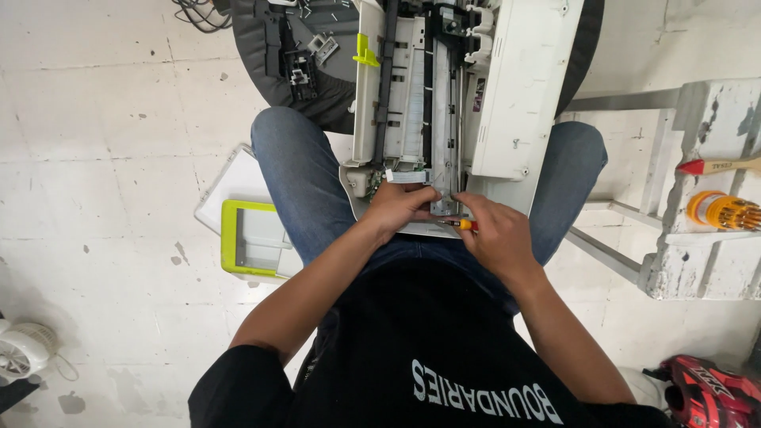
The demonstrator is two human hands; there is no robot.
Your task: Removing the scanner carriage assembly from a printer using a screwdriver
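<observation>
Here the person sits with an opened printer (pixel 444 103) across the lap, its near end resting on the thighs and its far end on a dark round table (pixel 269 71). The left hand (pixel 400 208) curls over the near end of the metal rail (pixel 445 119), fingers pinched on the bracket there and steadying it. The right hand (pixel 495 230) is closed around a small screwdriver (pixel 466 225) with an orange and yellow handle, its tip hidden under the left fingers, so the step in hand looks like working a screw at the rail's near bracket. The next move seems to call for keeping the tip seated and the rail pinned flat while the driver turns; whether the tip sits in a screw cannot be told. Room is tight: the two hands touch, the printer's white side panel (pixel 519 87) rises just right of the rail, and the thighs hem the work in below. More room lies left, where a green-edged tray (pixel 238 238) rests on the floor beside the leg, and right, where a white stand (pixel 697 198) holding a set of drivers (pixel 721 210) stands well apart.
</observation>
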